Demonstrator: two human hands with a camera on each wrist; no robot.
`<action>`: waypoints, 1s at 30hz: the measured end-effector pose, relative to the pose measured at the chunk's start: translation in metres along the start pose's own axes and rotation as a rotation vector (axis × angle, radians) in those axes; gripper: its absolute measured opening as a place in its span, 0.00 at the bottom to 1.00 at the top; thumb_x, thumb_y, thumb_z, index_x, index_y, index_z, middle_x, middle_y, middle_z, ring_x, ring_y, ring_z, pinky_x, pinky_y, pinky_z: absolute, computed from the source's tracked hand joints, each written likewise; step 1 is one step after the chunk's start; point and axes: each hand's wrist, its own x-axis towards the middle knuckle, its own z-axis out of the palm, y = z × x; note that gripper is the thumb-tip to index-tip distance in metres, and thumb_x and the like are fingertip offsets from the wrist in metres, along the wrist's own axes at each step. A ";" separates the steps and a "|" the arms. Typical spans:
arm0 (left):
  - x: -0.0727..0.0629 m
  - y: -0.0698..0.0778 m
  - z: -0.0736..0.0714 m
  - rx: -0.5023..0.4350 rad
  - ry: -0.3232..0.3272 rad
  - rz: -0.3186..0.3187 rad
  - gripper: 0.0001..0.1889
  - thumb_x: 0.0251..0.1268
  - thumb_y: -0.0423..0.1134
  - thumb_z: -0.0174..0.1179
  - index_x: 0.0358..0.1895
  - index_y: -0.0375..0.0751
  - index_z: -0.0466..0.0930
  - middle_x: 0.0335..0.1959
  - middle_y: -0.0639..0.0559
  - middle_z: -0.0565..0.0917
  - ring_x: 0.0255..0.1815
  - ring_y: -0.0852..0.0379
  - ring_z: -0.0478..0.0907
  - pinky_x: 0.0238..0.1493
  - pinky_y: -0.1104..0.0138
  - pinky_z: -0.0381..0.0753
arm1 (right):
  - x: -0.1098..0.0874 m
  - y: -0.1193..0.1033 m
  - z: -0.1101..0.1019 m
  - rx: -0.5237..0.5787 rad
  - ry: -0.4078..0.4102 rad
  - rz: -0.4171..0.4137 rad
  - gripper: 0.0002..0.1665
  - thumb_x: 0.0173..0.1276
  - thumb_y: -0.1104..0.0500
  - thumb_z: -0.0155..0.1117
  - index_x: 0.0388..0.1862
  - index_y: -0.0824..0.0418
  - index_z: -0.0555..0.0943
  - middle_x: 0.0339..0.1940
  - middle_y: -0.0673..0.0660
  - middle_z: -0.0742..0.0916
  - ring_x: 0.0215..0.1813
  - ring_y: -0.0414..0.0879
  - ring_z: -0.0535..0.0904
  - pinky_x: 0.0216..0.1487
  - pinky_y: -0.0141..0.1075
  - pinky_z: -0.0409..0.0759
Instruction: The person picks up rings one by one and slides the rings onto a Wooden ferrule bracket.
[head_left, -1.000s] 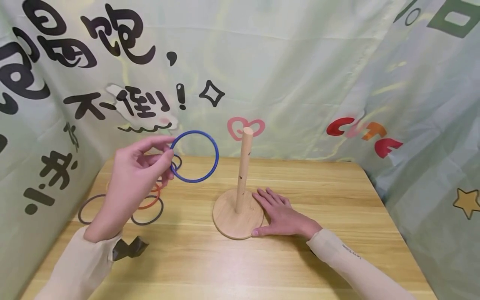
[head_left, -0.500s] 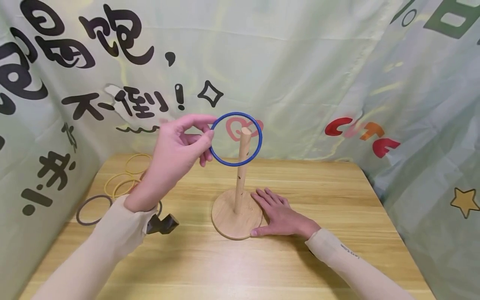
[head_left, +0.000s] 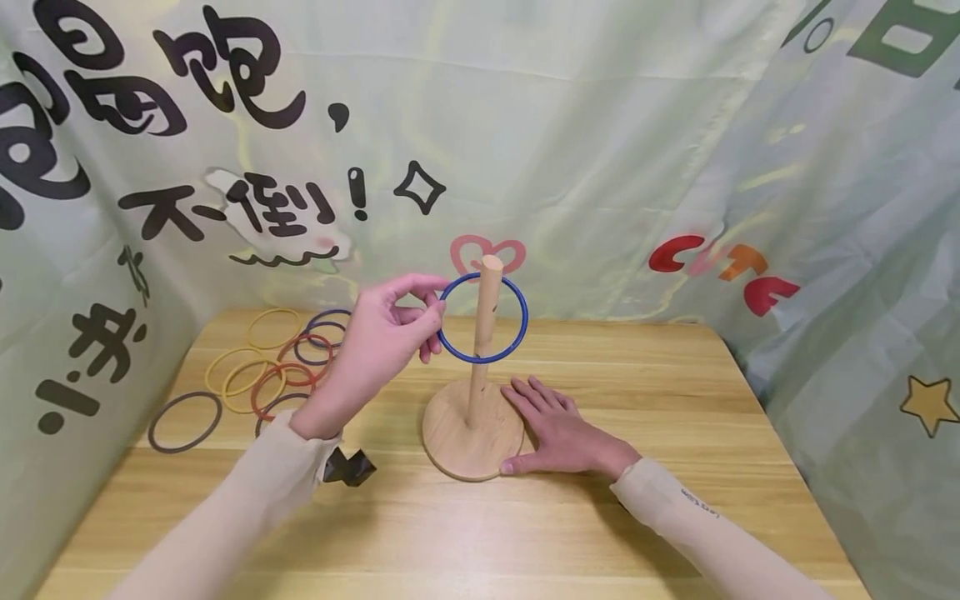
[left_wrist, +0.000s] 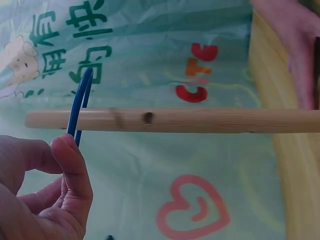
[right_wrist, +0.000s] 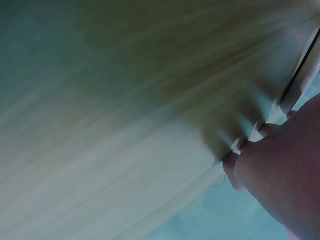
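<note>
Between thumb and fingers my left hand (head_left: 397,321) pinches a blue ring (head_left: 523,333) by its left side. The ring encircles the upper part of an upright wooden post (head_left: 487,312), its near edge crossing in front and its far edge behind. In the left wrist view the blue ring (left_wrist: 76,107) loops round the post (left_wrist: 200,120) a little below its tip, tilted across it. A round wooden base (head_left: 457,442) carries the post on the table. My right hand (head_left: 558,429) lies with spread fingers at the right edge of the base.
Several loose rings lie at the table's left: yellow (head_left: 273,311), red (head_left: 258,392), dark grey (head_left: 186,422) and blue (head_left: 330,312). Printed cloth (head_left: 585,167) hangs behind and on both sides of the wooden table (head_left: 637,375).
My left hand has carried the blue ring rightward, up above the post's top, then down so the post passes through it. The right hand has stayed at the base.
</note>
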 end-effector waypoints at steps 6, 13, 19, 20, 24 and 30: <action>-0.008 -0.025 0.005 -0.008 -0.005 -0.047 0.15 0.75 0.24 0.62 0.60 0.31 0.87 0.37 0.39 0.81 0.21 0.47 0.82 0.22 0.67 0.83 | 0.000 0.000 0.001 0.001 0.004 0.006 0.71 0.66 0.21 0.69 0.93 0.56 0.50 0.92 0.61 0.53 0.90 0.63 0.40 0.80 0.70 0.51; -0.018 -0.058 0.009 0.027 -0.022 -0.090 0.15 0.74 0.24 0.62 0.60 0.32 0.87 0.37 0.42 0.81 0.21 0.45 0.82 0.23 0.66 0.82 | 0.000 0.000 0.002 0.000 0.010 0.003 0.72 0.66 0.20 0.68 0.93 0.56 0.49 0.91 0.62 0.54 0.90 0.64 0.40 0.80 0.70 0.52; -0.032 -0.093 0.014 0.023 -0.029 -0.152 0.15 0.73 0.23 0.61 0.59 0.30 0.86 0.37 0.43 0.81 0.21 0.44 0.83 0.22 0.65 0.83 | -0.001 0.000 0.002 -0.008 0.029 -0.008 0.71 0.66 0.21 0.70 0.92 0.58 0.52 0.90 0.63 0.56 0.90 0.66 0.42 0.79 0.71 0.53; -0.034 -0.099 0.015 0.025 -0.026 -0.168 0.15 0.73 0.22 0.61 0.59 0.30 0.86 0.37 0.43 0.81 0.21 0.44 0.82 0.22 0.64 0.83 | -0.002 0.000 0.002 -0.006 0.037 -0.016 0.71 0.66 0.22 0.71 0.92 0.59 0.53 0.90 0.63 0.57 0.89 0.67 0.42 0.78 0.71 0.54; -0.042 -0.120 0.020 0.029 -0.027 -0.233 0.15 0.72 0.22 0.60 0.59 0.29 0.86 0.36 0.45 0.81 0.21 0.45 0.81 0.21 0.64 0.82 | -0.002 -0.001 0.002 0.003 0.051 -0.041 0.71 0.66 0.25 0.73 0.91 0.60 0.53 0.90 0.65 0.56 0.89 0.69 0.43 0.77 0.72 0.54; -0.051 -0.140 0.025 0.081 -0.036 -0.300 0.16 0.73 0.23 0.60 0.59 0.31 0.86 0.35 0.47 0.82 0.19 0.51 0.80 0.19 0.67 0.79 | -0.001 0.000 0.003 0.017 0.052 -0.039 0.70 0.67 0.25 0.73 0.91 0.61 0.53 0.90 0.67 0.57 0.89 0.70 0.44 0.78 0.72 0.54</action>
